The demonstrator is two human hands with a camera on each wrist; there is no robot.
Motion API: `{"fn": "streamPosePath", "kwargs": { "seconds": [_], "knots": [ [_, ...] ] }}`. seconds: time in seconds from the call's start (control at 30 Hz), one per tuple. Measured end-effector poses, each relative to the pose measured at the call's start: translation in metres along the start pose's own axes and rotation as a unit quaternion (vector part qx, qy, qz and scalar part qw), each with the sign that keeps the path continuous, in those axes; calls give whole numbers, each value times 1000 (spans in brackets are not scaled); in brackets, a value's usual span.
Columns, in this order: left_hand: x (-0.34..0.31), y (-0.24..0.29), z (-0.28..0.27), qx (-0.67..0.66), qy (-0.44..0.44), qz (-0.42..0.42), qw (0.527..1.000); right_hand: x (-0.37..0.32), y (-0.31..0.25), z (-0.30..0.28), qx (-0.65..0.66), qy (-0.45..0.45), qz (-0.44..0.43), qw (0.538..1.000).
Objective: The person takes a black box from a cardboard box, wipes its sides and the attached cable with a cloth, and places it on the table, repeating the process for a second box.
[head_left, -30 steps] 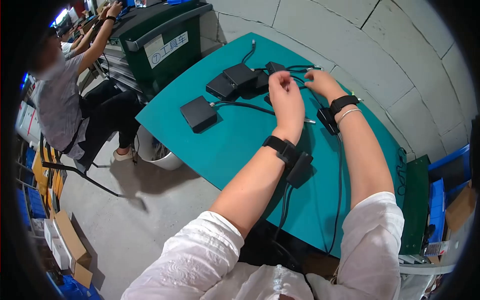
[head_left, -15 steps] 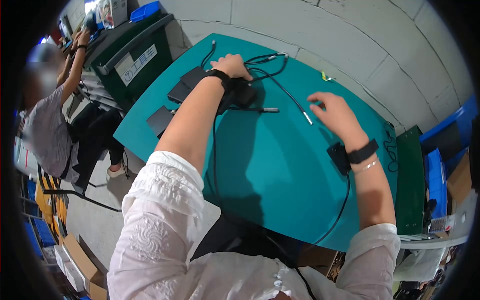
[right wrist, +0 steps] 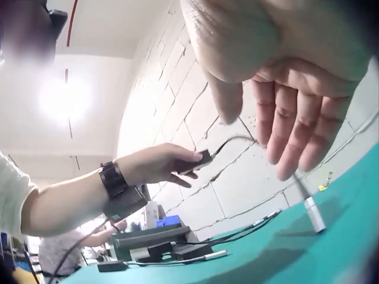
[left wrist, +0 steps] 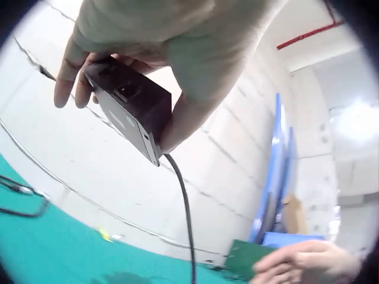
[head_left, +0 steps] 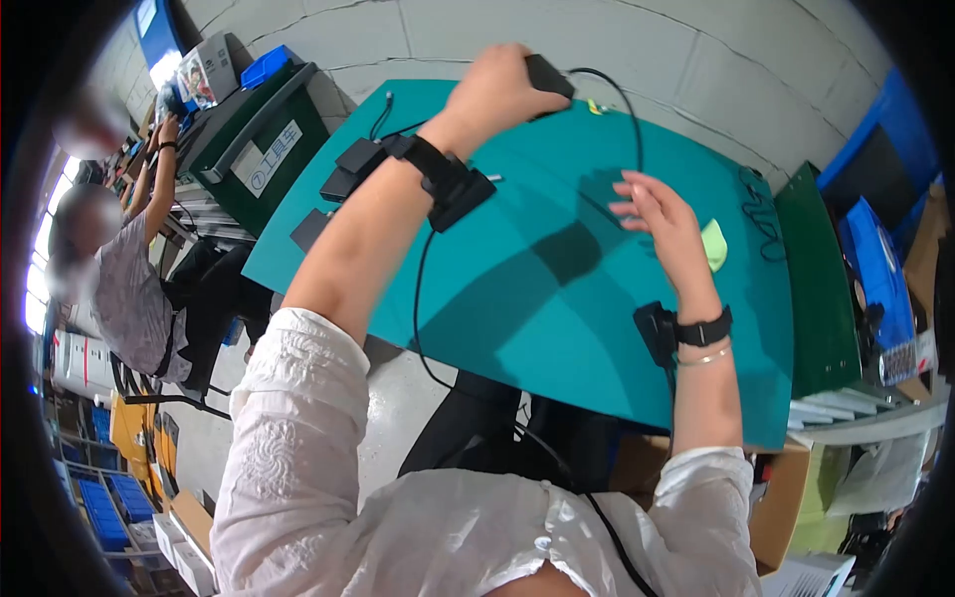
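Note:
The left hand (head_left: 497, 95) grips a small black box (head_left: 549, 84) by its edges, raised above the far side of the teal table (head_left: 497, 328). In the left wrist view the box (left wrist: 127, 100) shows a port and a pale printed face. A black cable (head_left: 637, 119) hangs from it, ending in a silver connector (right wrist: 315, 214) seen in the right wrist view. The right hand (head_left: 665, 214) is held over the table near that cable, fingers extended and holding nothing.
More black boxes (head_left: 343, 179) with cables lie at the table's left. A yellow-green piece (head_left: 714, 246) is beside the right hand, and a thin cable coil (head_left: 761, 214) lies at the right edge. A block wall (head_left: 637, 50) stands behind. People sit at the left.
The left hand has lifted a black box off the group and carried it rightward, its cable rising with it. The right hand stays over the table's right side, fingers now more extended.

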State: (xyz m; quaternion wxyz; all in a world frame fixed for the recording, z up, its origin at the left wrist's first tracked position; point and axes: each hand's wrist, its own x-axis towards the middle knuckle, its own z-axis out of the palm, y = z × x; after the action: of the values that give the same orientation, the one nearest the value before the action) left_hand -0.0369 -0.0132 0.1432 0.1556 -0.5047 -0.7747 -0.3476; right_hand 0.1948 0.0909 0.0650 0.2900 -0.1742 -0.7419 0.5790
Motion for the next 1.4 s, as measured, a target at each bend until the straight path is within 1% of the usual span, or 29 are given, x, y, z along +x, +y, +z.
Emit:
{"fn": "streamPosePath", "kwargs": {
  "seconds": [0.03, 0.07, 0.13, 0.2, 0.27, 0.3, 0.33, 0.37, 0.4, 0.43, 0.47, 0.53, 0.6, 0.67, 0.7, 0.73, 0.8, 0.83, 0.87, 0.9, 1.03, 1.13, 1.17, 1.23, 1.27, 1.3, 1.33, 1.37, 1.4],
  "knots": [
    [-9, 20, 10, -49, 8, 32, 998, -3, -2, 3, 105, -5, -12, 994],
    [-18, 40, 19, -100, 16, 64, 993, -7, -5, 8, 105, 5, -7, 994],
    [-40, 79, 37, -108, 1, 60, 992, -13, -12, 12, 296, 9, -31, 955],
    [-54, 104, 53, -114, -8, 57, 992, -11, 4, 3, 293, 43, -45, 954],
    [-64, 113, 71, -115, -25, 25, 993, -10, 20, -10, 292, 74, -64, 952],
    [-70, 113, 74, -108, -56, 29, 992, -10, 25, -19, 289, 62, -40, 954],
    [-72, 110, 73, -109, -56, 35, 992, -8, 31, -27, 287, 49, -17, 957],
    [-72, 105, 68, -280, -139, -18, 950, -5, 38, -34, 287, 46, -4, 957],
    [-71, 98, 66, -438, -219, -73, 869, -5, 34, -39, 287, 48, -7, 957],
    [-73, 87, 72, -468, -182, -135, 854, -7, 29, -41, 286, 27, 9, 958],
    [-72, 77, 73, -467, -182, -136, 855, -7, 27, -42, 286, 6, 27, 958],
    [-70, 58, 77, -610, -196, -249, 726, -5, 29, -42, 284, -12, 38, 958],
    [-70, 43, 86, -618, -224, -244, 713, -7, 27, -36, 273, -44, 41, 960],
    [-71, 36, 93, -707, -320, -256, 576, -8, 32, -33, 269, -61, 57, 960],
    [-75, 37, 95, -732, -317, -255, 546, -7, 34, -32, 265, -79, 67, 959],
    [-81, 39, 97, -734, -321, -256, 542, -6, 34, -30, 263, -74, 70, 959],
    [-87, 47, 94, -775, -309, -309, 457, -5, 33, -27, 236, -50, 64, 968],
    [-88, 39, 106, -794, -339, -280, 420, -3, 34, -26, 235, -48, 71, 968],
    [-92, 38, 108, -794, -339, -287, 415, -1, 35, -23, 229, -28, 75, 970],
    [-94, 39, 110, -812, -323, -284, 394, 3, 35, -21, 223, -10, 74, 972],
    [-99, 36, 116, -852, -302, -265, 337, 7, 35, -16, 243, -18, 102, 964],
    [-98, 33, 115, -851, -302, -270, 335, 4, 31, -8, 208, -4, 104, 973],
    [-99, 34, 115, -852, -298, -270, 335, 4, 32, -9, 164, 9, 101, 981],
    [-100, 36, 115, -871, -251, -308, 289, 4, 33, -13, 119, 20, 95, 988],
    [-98, 34, 115, -872, -249, -307, 289, 3, 33, -18, 66, 40, 98, 992],
    [-96, 32, 115, -883, -224, -331, 244, 3, 34, -24, 11, 60, 101, 993],
    [-94, 30, 116, -892, -199, -354, 198, 3, 39, -31, 9, 56, 99, 993],
    [-92, 24, 120, -893, -195, -353, 199, 4, 46, -38, -98, 84, 98, 987],
    [-89, 18, 123, -914, -181, -320, 173, 3, 51, -44, -202, 110, 96, 968]
  ]
}}
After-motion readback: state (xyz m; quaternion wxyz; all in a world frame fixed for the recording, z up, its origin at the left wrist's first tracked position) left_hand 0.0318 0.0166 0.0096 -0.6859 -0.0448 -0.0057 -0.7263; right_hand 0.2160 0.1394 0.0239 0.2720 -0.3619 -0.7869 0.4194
